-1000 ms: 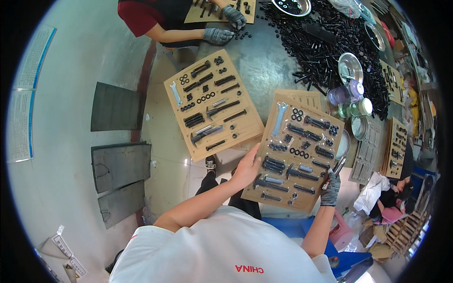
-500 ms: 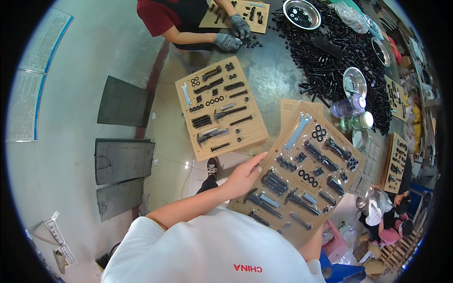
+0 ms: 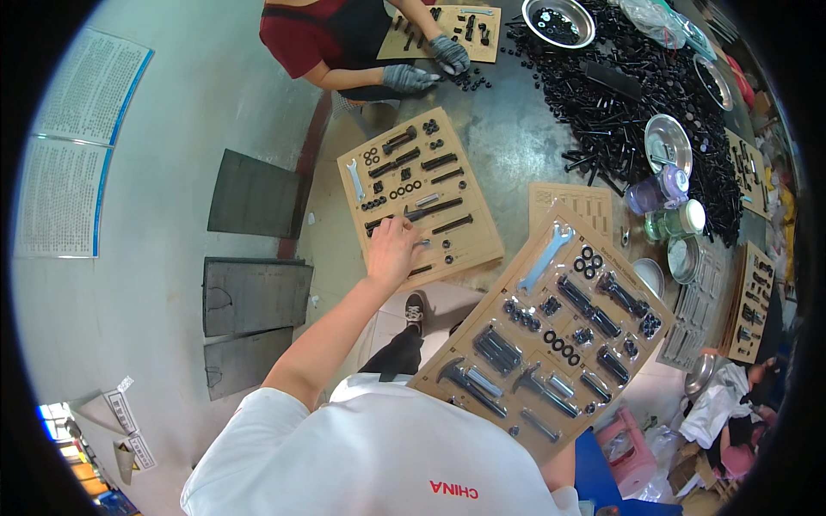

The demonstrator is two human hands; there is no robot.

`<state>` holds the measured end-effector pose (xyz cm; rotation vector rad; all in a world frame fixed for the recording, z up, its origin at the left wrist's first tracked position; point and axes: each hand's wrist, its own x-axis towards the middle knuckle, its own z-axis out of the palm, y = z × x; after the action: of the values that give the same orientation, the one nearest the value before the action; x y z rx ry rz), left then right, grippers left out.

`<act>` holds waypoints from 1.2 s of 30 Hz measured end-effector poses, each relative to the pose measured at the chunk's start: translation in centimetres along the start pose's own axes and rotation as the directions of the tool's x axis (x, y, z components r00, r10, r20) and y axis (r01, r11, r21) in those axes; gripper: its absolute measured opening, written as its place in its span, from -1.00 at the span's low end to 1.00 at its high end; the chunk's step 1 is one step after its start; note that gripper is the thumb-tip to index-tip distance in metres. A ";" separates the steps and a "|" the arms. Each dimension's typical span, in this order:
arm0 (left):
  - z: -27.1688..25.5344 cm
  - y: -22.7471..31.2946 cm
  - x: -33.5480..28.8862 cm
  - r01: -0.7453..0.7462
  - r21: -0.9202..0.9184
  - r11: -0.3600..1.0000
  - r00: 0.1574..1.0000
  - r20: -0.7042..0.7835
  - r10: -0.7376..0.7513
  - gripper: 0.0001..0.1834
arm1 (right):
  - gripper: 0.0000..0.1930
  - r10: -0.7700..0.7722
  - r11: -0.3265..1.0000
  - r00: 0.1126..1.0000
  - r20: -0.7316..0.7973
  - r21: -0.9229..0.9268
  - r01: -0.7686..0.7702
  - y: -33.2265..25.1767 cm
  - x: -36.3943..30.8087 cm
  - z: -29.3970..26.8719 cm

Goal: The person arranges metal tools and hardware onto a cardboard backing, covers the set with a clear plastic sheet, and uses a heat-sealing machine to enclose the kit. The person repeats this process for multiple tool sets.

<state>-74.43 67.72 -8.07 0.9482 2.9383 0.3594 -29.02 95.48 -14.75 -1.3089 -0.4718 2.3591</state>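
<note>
Evidently, the left hand [image 3: 394, 251] reaches over the left hardware board [image 3: 473, 249], fingers bent, grip indeterminable, while the film-covered board [image 3: 495, 307] conceals the right hand's fingers, state undetermined.

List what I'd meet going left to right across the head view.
Wall notices → dark panels → the person's left hand → film-covered wrench → purple bottle → stack of hardware boards
</note>
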 end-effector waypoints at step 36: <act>-3.7 3.9 -8.6 0.417 -0.892 -0.176 0.885 0.443 -0.143 -0.54 | -0.47 0.195 0.952 0.958 0.209 -0.275 -0.134 0.4 7.8 18.4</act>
<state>-65.58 65.07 -3.87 -0.0419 1.5067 1.9062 -48.61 97.19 -11.32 -1.2232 -0.7935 2.6810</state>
